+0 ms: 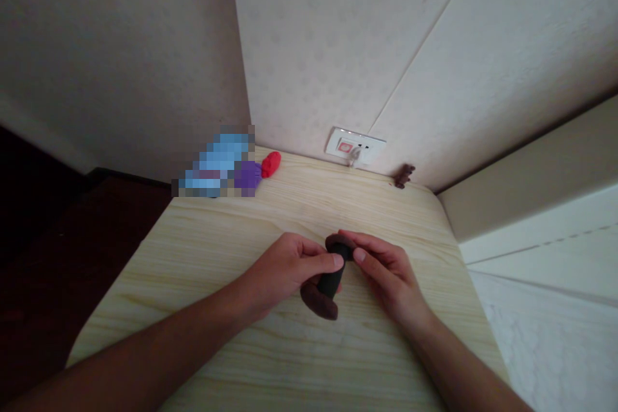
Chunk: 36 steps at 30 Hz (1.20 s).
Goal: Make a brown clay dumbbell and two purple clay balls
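Observation:
Both of my hands meet over the middle of a light wooden table [232,347]. My left hand [284,267] and my right hand [386,270] are each closed in a pinch on a dark brown and black piece of soft clay-like material [326,286]. The thumbs press on its black upper part, while its brown lower end rests on the tabletop. A brown cap-like end shows between my fingertips.
At the table's far left lie a red lump [271,164], a purple lump [248,175] and a blurred blue thing. A small brown figure [404,176] stands by the wall near a white wall socket [355,146]. A dark floor lies left, a white surface right.

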Motion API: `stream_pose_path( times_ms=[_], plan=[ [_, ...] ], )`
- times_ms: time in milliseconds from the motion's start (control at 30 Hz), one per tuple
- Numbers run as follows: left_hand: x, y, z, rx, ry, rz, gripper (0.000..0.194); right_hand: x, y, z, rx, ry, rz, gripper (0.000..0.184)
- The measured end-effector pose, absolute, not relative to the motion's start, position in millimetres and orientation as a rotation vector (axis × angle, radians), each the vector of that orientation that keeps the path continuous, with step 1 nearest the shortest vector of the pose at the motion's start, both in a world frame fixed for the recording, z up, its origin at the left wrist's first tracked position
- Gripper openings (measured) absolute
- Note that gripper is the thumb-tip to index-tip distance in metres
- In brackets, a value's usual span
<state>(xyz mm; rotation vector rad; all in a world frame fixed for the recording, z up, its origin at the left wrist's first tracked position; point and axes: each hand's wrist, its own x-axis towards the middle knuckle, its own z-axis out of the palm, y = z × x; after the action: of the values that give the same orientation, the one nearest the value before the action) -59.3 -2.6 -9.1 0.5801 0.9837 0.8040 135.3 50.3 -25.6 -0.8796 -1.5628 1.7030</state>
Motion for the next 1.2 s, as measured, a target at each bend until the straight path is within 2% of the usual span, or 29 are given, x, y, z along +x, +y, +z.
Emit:
stream_pose_path(
  times_ms=[1200],
  plan=[
    [-59.3,-1.5,-9.8,0.612,1.028,0.811,0.031,135.4,49.9,-23.4,-0.880,-1.559,1.699,0.025]
  ],
)
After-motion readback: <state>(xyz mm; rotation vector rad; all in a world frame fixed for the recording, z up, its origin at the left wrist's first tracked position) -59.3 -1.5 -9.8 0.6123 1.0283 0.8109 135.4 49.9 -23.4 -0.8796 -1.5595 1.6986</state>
